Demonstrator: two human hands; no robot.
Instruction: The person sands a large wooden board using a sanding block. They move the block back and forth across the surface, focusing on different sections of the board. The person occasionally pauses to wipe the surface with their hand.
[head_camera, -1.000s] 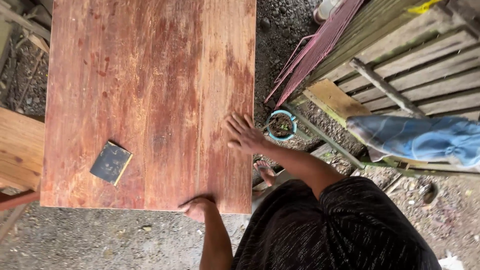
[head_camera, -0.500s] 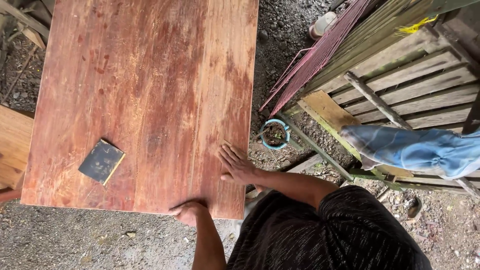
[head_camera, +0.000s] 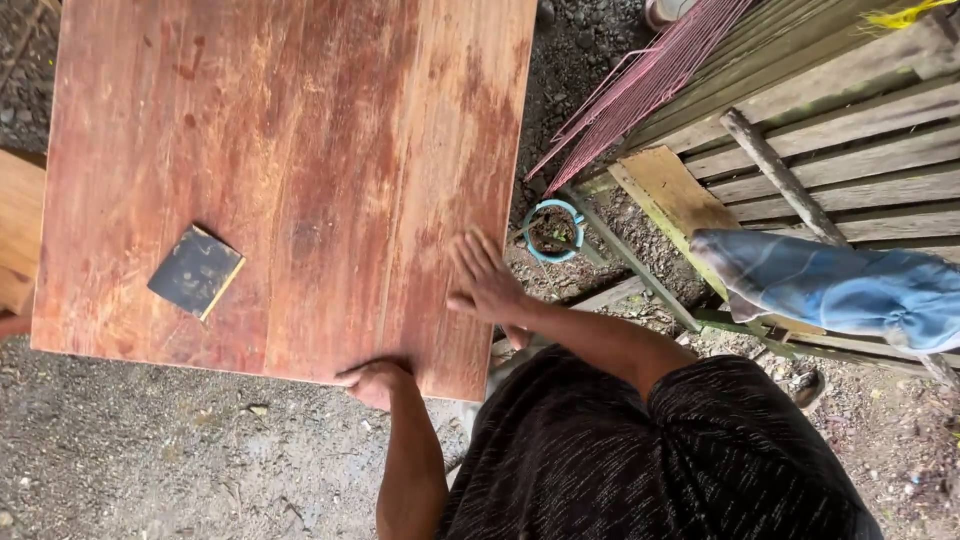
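A large reddish wooden board (head_camera: 290, 150) lies flat in front of me. My right hand (head_camera: 485, 280) rests flat on it near the right edge, palm down and fingers spread. My left hand (head_camera: 375, 380) curls over the near edge of the board, fingers bent around it. A dark square sanding pad with a yellow edge (head_camera: 196, 271) lies on the board's near left part, well away from both hands.
Gravel ground (head_camera: 150, 450) surrounds the board. To the right stand a wooden slat fence (head_camera: 850, 120), a blue cloth (head_camera: 850, 290) draped over it, a leaning plank (head_camera: 665, 190), pink wire mesh (head_camera: 640, 90) and a small blue-rimmed pot (head_camera: 552, 230). A pale board (head_camera: 18, 230) sits at the left.
My right hand has slid a little toward me along the board's right edge, staying flat. My left hand stays on the near edge. The view shifted slightly.
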